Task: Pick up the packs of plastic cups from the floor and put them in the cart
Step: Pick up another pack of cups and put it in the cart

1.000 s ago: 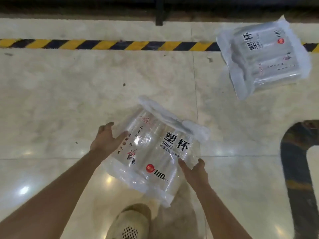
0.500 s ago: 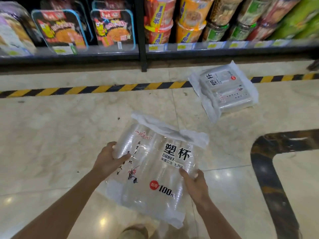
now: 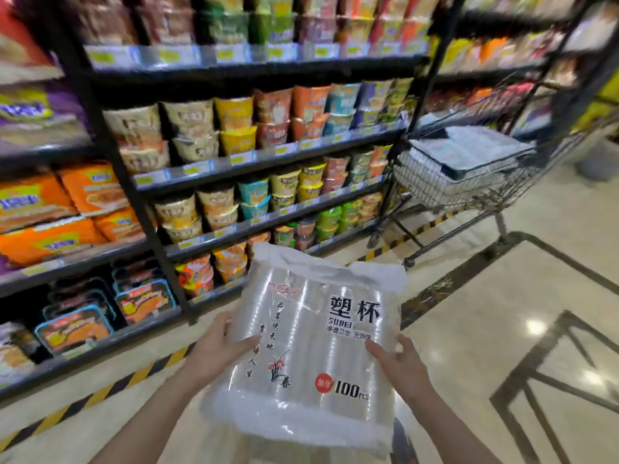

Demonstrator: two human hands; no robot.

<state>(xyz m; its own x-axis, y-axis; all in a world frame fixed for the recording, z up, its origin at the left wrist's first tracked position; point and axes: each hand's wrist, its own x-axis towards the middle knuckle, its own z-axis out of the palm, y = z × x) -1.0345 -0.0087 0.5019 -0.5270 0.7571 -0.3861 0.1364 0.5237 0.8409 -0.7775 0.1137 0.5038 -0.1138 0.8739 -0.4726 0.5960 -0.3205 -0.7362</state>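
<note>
Head view: both hands' fingers grip the cup pack [image 3: 311,349], fingertips hidden; cart [image 3: 469,175] blurred.

Two bare hands are in view: one left hand [image 3: 214,349] and one right hand [image 3: 400,366]. Between them is one clear plastic pack of stacked disposable cups [image 3: 311,349], printed "100 pcs"; at least four cup columns show through the film, the exact number unclear. One grey wire shopping cart [image 3: 469,182] stands at right, holding at least two similar clear packs [image 3: 469,155]; the exact count cannot be told. One black metal shelving unit [image 3: 254,162] shows at least five tiers of instant-noodle cups and trays, too blurred and numerous to count. One yellow-and-black floor stripe [image 3: 110,386] is visible.
</note>
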